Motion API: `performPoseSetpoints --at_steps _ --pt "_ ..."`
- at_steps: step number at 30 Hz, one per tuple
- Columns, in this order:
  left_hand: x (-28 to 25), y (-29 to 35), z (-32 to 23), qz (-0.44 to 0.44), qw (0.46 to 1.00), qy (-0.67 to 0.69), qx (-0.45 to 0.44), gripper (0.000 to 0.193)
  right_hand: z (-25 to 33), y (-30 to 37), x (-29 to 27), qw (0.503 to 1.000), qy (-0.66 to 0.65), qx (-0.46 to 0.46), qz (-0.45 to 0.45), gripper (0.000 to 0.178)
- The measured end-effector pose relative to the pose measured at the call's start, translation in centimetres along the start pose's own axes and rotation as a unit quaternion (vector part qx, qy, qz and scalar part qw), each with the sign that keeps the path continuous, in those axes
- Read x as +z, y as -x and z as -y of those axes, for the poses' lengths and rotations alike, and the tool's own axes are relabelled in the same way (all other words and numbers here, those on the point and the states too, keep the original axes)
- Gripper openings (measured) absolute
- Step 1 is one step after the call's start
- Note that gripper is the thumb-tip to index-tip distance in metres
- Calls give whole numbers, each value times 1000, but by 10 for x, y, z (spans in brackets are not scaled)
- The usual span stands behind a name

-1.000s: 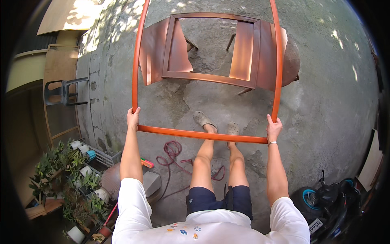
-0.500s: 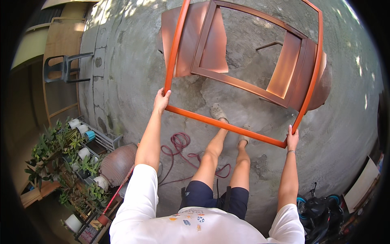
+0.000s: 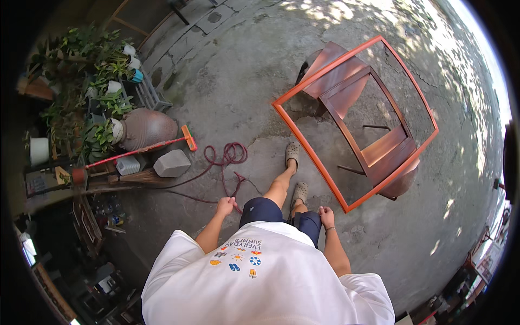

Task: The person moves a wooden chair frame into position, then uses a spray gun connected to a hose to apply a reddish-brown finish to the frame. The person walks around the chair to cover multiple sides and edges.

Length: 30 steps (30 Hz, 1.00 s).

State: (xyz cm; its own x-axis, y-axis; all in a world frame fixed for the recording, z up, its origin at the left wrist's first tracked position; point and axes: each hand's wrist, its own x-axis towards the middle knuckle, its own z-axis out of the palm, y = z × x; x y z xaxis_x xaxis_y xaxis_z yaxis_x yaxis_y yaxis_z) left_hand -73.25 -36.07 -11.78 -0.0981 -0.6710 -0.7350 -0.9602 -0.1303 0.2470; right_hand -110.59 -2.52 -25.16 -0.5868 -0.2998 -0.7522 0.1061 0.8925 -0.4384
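An orange-red rectangular frame [image 3: 309,147] lies to the front right, apart from both my hands. Beneath it sits a dark brown inner frame [image 3: 346,142] with brown panels [image 3: 349,81] at its ends. My left hand [image 3: 226,206] hangs low beside my shorts with fingers curled. Behind it on the ground runs a dark red hose [image 3: 223,162]; hand and hose overlap in the picture, with no grip to be seen. My right hand [image 3: 326,216] is by my right thigh, its fingers curled in and nothing visible in them, near the frame's closest corner.
To the left stand a large clay jar [image 3: 149,130], potted plants [image 3: 111,103] and a grey stone block [image 3: 172,163]. A long red-handled tool [image 3: 138,150] with an orange head leans there. Thin metal legs [image 3: 351,169] show under the frames on the concrete floor [image 3: 238,97].
Both hands have let go of the orange-red frame and dropped to my sides. That frame now rests over the brown one. My view has turned, so the frames appear further right.
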Motion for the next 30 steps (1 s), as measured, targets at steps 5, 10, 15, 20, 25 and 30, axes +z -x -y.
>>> performPoseSetpoints --at_steps 5,10,15,20,25,30 --pt "48 161 126 -7 960 155 -231 50 106 -7 -1 976 32 -140 167 37" --pt "175 235 200 -86 897 339 -271 48 155 4 -26 959 96 -207 170 34" --pt "270 287 233 -37 740 605 -292 39 179 33 4 909 250 -243 229 34" --pt "337 337 271 -43 765 602 -227 26 197 88 97 836 415 -240 268 36" --pt "368 402 371 -111 470 814 -323 39 198 167 259 798 436 -270 317 42" --pt "317 485 506 -163 474 751 -430 37 206 314 423 765 439 -311 353 42"
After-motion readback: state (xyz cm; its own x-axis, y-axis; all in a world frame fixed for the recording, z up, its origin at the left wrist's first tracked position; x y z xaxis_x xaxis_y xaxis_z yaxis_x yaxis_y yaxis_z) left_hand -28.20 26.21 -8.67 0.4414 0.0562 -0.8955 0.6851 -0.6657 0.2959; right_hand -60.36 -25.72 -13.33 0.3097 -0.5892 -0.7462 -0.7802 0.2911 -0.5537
